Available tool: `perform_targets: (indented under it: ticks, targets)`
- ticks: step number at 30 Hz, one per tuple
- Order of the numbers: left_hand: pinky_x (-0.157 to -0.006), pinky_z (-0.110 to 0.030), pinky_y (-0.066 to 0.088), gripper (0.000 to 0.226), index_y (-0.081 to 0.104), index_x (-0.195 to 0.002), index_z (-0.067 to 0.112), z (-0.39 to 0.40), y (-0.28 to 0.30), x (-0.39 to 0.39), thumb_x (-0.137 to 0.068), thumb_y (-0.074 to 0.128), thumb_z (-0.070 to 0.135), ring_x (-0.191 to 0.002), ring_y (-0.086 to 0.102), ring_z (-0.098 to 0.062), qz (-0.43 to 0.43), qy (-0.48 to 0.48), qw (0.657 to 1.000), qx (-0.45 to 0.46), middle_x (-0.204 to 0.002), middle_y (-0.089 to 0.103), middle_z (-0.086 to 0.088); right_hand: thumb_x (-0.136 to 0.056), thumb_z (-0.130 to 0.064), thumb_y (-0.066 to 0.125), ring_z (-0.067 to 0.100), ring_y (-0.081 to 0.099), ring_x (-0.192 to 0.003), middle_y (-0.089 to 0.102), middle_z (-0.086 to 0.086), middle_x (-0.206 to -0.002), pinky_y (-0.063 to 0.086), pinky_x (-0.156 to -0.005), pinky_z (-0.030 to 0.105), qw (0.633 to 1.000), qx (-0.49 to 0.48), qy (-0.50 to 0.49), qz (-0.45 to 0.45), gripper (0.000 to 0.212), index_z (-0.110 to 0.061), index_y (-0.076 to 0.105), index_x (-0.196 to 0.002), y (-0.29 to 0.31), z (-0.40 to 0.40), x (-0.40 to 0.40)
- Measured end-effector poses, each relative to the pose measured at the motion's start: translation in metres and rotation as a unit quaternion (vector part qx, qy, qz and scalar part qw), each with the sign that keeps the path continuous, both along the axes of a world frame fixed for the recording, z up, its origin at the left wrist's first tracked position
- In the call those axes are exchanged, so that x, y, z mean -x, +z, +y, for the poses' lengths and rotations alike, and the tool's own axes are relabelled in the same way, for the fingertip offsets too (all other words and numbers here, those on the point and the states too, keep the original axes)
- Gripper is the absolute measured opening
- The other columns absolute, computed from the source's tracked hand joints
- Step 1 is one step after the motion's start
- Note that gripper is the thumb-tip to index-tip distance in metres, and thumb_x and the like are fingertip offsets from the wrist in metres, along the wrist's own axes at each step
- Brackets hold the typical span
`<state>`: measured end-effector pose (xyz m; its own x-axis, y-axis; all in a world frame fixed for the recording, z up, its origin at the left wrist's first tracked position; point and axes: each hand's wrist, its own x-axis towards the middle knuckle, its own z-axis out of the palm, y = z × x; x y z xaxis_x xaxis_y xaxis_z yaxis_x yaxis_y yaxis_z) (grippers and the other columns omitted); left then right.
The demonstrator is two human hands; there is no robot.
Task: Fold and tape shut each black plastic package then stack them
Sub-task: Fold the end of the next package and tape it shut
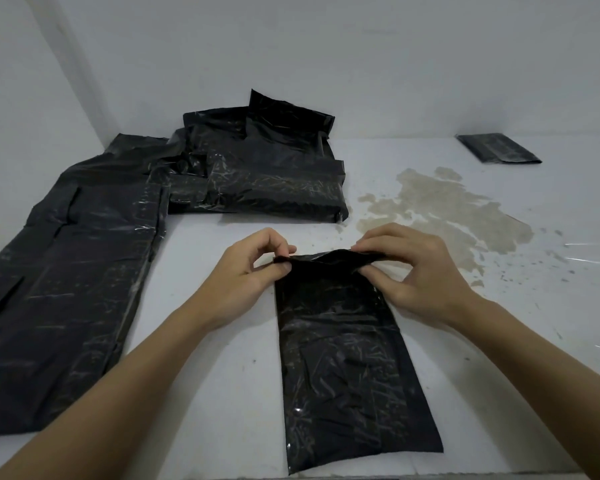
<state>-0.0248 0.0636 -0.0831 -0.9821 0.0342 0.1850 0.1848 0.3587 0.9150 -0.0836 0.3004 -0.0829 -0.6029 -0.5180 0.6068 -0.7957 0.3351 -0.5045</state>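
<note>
A long black plastic package lies flat on the white table in front of me, its far end raised. My left hand pinches the far left corner of that end. My right hand pinches the far right corner, thumb under the lifted flap. A pile of several black packages sits behind, near the wall. One folded black package lies alone at the far right.
Large black plastic sheets cover the table's left side. A brownish stain spreads across the table right of the pile. Clear tape strips glint at the right edge. White walls close in behind and on the left.
</note>
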Motion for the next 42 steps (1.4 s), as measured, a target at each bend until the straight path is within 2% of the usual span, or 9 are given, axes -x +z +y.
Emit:
perform_targets:
  ticks: [3, 6, 10, 14, 17, 25, 33, 40, 42]
  targets:
    - [-0.085, -0.014, 0.046, 0.014, 0.050, -0.081, 0.006, 0.001, 0.000, -0.002, -0.087, 0.057, -0.005, -0.109, 0.057, 0.000, 0.003, -0.012, 1.000, 0.025, -0.105, 0.063, -0.009, -0.079, -0.010, 0.071, 0.011, 0.064, -0.075, 0.068, 0.004, -0.085, 0.054, -0.069, 0.025, 0.998, -0.013, -0.010, 0.068, 0.010, -0.006, 0.075, -0.087, 0.001, -0.002, 0.000]
    - [-0.085, -0.025, 0.051, 0.018, 0.051, -0.079, 0.012, -0.003, 0.003, -0.005, -0.082, 0.064, 0.000, -0.102, 0.059, -0.012, 0.058, -0.040, 0.988, 0.136, -0.095, 0.061, -0.005, -0.083, -0.020, 0.064, 0.014, 0.062, -0.065, 0.066, 0.003, -0.083, 0.053, -0.058, 0.029, 0.994, -0.056, 0.002, 0.089, 0.016, -0.010, 0.077, -0.087, 0.000, 0.001, -0.001]
    - [-0.078, -0.029, 0.044, 0.011, 0.056, -0.088, 0.021, -0.006, 0.005, -0.009, -0.082, 0.058, 0.029, -0.094, 0.056, -0.016, 0.155, -0.090, 0.919, 0.351, -0.091, 0.058, 0.005, -0.084, -0.023, 0.061, 0.015, 0.061, -0.062, 0.066, 0.002, -0.081, 0.053, -0.050, 0.031, 0.983, -0.133, 0.000, 0.130, 0.019, -0.014, 0.078, -0.087, -0.002, 0.005, -0.006]
    - [-0.064, -0.033, 0.052, 0.025, 0.066, -0.087, 0.017, -0.004, 0.005, -0.014, -0.085, 0.049, 0.036, -0.089, 0.061, -0.018, 0.243, -0.064, 0.852, 0.458, -0.087, 0.063, 0.005, -0.084, -0.022, 0.059, 0.016, 0.062, -0.065, 0.066, 0.003, -0.077, 0.052, -0.050, 0.028, 0.974, -0.154, 0.001, 0.163, 0.020, -0.014, 0.078, -0.082, -0.007, 0.004, -0.009]
    - [-0.055, -0.030, 0.051, 0.025, 0.071, -0.085, 0.015, 0.000, 0.002, -0.017, -0.084, 0.052, 0.030, -0.074, 0.063, -0.018, 0.287, -0.047, 0.828, 0.479, -0.082, 0.066, 0.002, -0.085, -0.021, 0.058, 0.015, 0.059, -0.065, 0.064, 0.003, -0.076, 0.051, -0.049, 0.027, 0.973, -0.155, 0.001, 0.172, 0.022, -0.012, 0.077, -0.077, -0.008, 0.004, -0.011]
    - [-0.049, -0.029, 0.052, 0.024, 0.073, -0.089, 0.013, 0.002, -0.005, -0.022, -0.088, 0.051, 0.023, -0.070, 0.065, -0.016, 0.270, -0.057, 0.848, 0.453, -0.084, 0.067, 0.001, -0.087, -0.019, 0.057, 0.019, 0.059, -0.058, 0.063, 0.005, -0.074, 0.050, -0.045, 0.032, 0.972, -0.164, 0.023, 0.167, 0.023, -0.009, 0.076, -0.080, -0.009, 0.006, -0.013]
    - [-0.066, -0.028, 0.053, 0.032, 0.074, -0.100, 0.015, -0.002, -0.006, -0.030, -0.089, 0.049, 0.033, -0.080, 0.062, -0.011, 0.216, -0.064, 0.885, 0.409, -0.092, 0.065, 0.003, -0.084, -0.019, 0.058, 0.013, 0.061, -0.071, 0.066, -0.002, -0.087, 0.055, -0.059, 0.033, 0.974, -0.214, 0.039, 0.058, 0.023, -0.014, 0.075, -0.098, 0.000, 0.009, -0.016]
    - [-0.052, -0.034, 0.053, 0.032, 0.073, -0.082, 0.008, 0.007, -0.014, -0.037, -0.090, 0.049, 0.027, -0.070, 0.064, -0.019, 0.237, -0.017, 0.890, 0.390, -0.077, 0.063, -0.002, -0.084, -0.014, 0.053, 0.020, 0.058, -0.058, 0.062, 0.005, -0.070, 0.048, -0.046, 0.024, 0.960, -0.224, 0.025, 0.167, 0.024, -0.006, 0.076, -0.084, -0.001, 0.011, -0.027]
    - [-0.053, -0.034, 0.053, 0.031, 0.073, -0.082, 0.008, 0.008, -0.014, -0.037, -0.090, 0.049, 0.027, -0.069, 0.062, -0.019, 0.234, -0.008, 0.889, 0.393, -0.076, 0.063, -0.001, -0.079, -0.007, 0.061, 0.019, 0.055, -0.055, 0.059, 0.005, -0.067, 0.041, -0.047, 0.020, 0.953, -0.242, 0.020, 0.183, 0.015, -0.005, 0.076, -0.083, -0.001, 0.011, -0.029]
